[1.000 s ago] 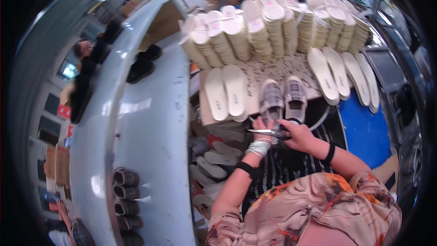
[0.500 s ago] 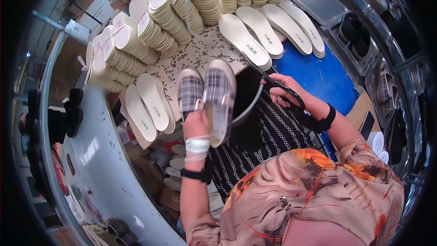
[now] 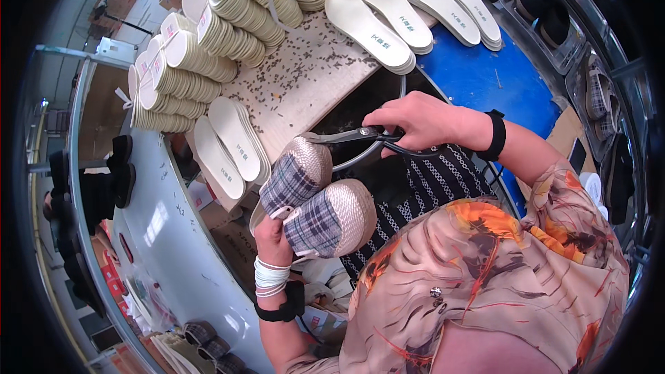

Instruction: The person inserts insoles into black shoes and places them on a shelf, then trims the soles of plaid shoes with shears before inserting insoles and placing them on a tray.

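My left hand [image 3: 271,235] has lifted the pair of plaid shoes [image 3: 313,197] closer, fingers wrapped around them; my right hand [image 3: 422,121] grips the scissors [image 3: 360,136], tips now touching a toe; trimming looks underway.

Pair of plaid slip-on shoes [image 3: 313,197], grey-blue checks with woven straw-coloured toe caps, held together in the left hand [image 3: 271,235], toes pointing toward 2 o'clock, one stacked above the other. Black scissors [image 3: 367,137] gripped in the right hand [image 3: 422,121], blades nearly closed, tips pointing to 9 o'clock, touching the upper shoe's toe cap.
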{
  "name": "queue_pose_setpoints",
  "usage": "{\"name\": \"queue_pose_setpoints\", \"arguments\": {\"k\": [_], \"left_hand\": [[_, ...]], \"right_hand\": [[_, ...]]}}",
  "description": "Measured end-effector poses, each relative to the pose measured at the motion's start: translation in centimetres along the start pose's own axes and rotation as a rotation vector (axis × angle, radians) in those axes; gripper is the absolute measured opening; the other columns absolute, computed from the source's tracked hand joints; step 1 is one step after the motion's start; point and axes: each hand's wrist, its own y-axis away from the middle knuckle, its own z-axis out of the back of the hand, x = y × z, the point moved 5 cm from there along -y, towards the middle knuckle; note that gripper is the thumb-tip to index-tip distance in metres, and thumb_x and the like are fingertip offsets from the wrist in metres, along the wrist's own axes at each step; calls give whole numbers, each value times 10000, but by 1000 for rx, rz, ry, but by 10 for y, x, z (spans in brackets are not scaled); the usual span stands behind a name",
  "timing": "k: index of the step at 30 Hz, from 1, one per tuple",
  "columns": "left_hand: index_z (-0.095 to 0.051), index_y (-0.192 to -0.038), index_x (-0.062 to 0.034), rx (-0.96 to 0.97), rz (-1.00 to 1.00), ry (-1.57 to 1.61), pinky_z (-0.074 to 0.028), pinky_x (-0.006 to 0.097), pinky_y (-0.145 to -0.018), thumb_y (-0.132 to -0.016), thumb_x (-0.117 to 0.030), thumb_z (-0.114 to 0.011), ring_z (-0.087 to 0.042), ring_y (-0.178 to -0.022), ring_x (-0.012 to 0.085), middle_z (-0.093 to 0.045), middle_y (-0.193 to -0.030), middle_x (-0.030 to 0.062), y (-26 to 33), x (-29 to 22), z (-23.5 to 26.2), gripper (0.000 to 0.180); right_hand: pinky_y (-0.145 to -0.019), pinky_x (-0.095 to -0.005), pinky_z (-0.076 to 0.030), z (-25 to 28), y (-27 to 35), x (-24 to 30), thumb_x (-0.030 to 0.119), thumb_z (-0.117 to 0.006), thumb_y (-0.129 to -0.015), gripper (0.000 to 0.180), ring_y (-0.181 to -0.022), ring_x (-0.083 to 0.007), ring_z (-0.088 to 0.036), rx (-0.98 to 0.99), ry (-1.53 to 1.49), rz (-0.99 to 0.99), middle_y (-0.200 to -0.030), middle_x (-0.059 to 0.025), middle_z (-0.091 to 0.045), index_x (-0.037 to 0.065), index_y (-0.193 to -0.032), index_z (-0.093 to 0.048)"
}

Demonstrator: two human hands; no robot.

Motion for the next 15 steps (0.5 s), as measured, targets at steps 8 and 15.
{"name": "queue_pose_setpoints", "arguments": {"k": [8, 15], "left_hand": [[-585, -972, 8, -56, 63, -68, -457, 337, -730, -736, 47, -461, -597, -846, 337, -603, -894, 200, 2, 28, 0, 269], [-592, -875, 11, -129, 84, -228, -450, 360, -647, -735, 12, -486, -574, -737, 360, -580, -778, 203, -1, 30, 0, 176]], "right_hand": [[-630, -341, -461, -10, 36, 6, 323, -705, -662, 499, -733, -269, -587, 50, -122, -86, -837, -113, -591, 62, -1049, -529], [-605, -358, -468, -15, 39, 9, 282, -688, -692, 424, -717, -308, -583, 30, 24, -82, -763, -129, -589, 62, -1022, -541]]}}
